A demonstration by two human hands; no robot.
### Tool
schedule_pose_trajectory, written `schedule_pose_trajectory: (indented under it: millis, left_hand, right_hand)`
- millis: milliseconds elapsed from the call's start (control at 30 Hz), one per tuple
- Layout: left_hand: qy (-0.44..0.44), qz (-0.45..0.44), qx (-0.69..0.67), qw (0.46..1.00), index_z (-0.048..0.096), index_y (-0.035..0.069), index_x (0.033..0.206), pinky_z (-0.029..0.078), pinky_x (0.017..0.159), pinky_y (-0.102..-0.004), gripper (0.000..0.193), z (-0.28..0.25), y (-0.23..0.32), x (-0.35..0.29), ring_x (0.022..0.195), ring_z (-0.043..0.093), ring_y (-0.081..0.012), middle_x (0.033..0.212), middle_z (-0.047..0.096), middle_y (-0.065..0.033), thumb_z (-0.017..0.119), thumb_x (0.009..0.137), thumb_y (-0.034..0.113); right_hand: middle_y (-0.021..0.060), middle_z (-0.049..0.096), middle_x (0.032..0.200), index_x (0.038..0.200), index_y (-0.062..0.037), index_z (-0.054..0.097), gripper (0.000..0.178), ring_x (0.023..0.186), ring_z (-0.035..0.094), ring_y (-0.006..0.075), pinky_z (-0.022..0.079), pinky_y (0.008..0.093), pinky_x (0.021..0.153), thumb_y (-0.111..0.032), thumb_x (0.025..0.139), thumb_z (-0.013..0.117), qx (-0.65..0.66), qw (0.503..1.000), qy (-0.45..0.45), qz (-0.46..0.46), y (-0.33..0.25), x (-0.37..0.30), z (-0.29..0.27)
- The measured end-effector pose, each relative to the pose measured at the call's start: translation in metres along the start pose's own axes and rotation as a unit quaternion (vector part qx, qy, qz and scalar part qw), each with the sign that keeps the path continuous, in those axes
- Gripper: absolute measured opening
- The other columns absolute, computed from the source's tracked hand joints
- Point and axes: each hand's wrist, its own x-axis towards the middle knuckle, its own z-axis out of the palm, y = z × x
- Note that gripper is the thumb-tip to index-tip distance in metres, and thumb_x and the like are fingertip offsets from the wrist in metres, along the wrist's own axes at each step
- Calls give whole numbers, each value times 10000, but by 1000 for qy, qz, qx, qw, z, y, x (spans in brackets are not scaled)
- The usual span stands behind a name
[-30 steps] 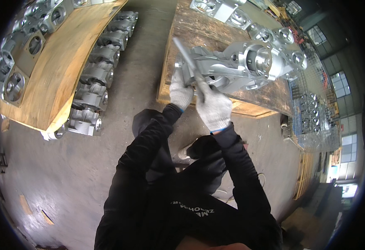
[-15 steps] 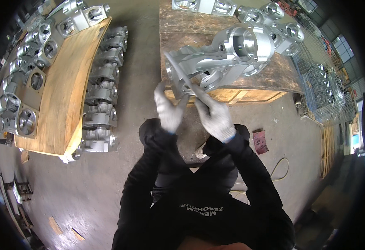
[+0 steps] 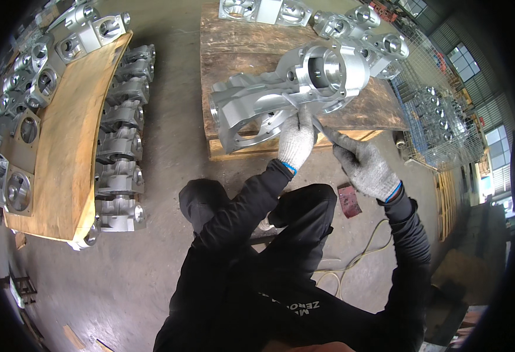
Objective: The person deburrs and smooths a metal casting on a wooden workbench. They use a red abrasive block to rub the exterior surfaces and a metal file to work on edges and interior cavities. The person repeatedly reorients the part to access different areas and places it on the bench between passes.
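A large silver metal casting with round bored openings lies along the near edge of a wooden crate top. My right hand, in a grey knit glove, is closed round the near end of a long, thin, flat grey file, its forefinger stretched along it. The file slants up to the left, against the underside of the casting near its big round end. My left hand, gloved too, has its fingers together at the file's far part, against the casting. Those fingertips are partly hidden.
More silver castings stand along the crate's far side. At left, a wooden board has castings on both sides. A wire mesh cage with metal parts stands at right. A dark red sheet and a hose lie on the floor.
Both hands have moved right along the casting, from its narrow left end to near the big round end, taking the file along. The right hand has drawn farther from the left.
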Motion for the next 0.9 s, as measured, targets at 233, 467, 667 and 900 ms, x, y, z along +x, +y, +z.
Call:
schedule_pose_trajectory:
  millis: [233,467,667,900]
  left_hand:
    - [-7,-23,0,1000,647,-28,952,469,566,-346,501,12,-2,22,635,609,-192,705,643,-92,442,1122,397]
    - [9,-22,-35,999,665,-93,817,536,672,-487,608,22,3,33,711,717,-397,661,666,-238,421,1078,399]
    - [56,46,-55,996,655,-69,800,497,607,-466,574,21,9,22,642,657,-358,644,637,-208,420,1081,373]
    - [93,12,-20,995,639,-79,760,476,658,-521,548,24,9,21,726,640,-458,703,642,-282,410,1083,300]
  right_hand:
    - [214,677,762,1275,-18,702,321,625,689,296,543,391,615,-202,1024,622,-121,992,-46,-12,-18,23,-45]
    - [60,618,662,1492,-114,579,427,462,617,115,547,294,456,-288,1110,501,-124,972,-122,159,-66,41,-70]
    - [44,583,631,1538,-158,531,452,472,629,116,555,275,465,-333,1125,477,-117,955,-174,211,-68,48,-77]
    - [45,594,655,1536,-141,533,472,490,625,114,551,273,474,-354,1116,499,-133,964,-167,159,-69,42,-71]
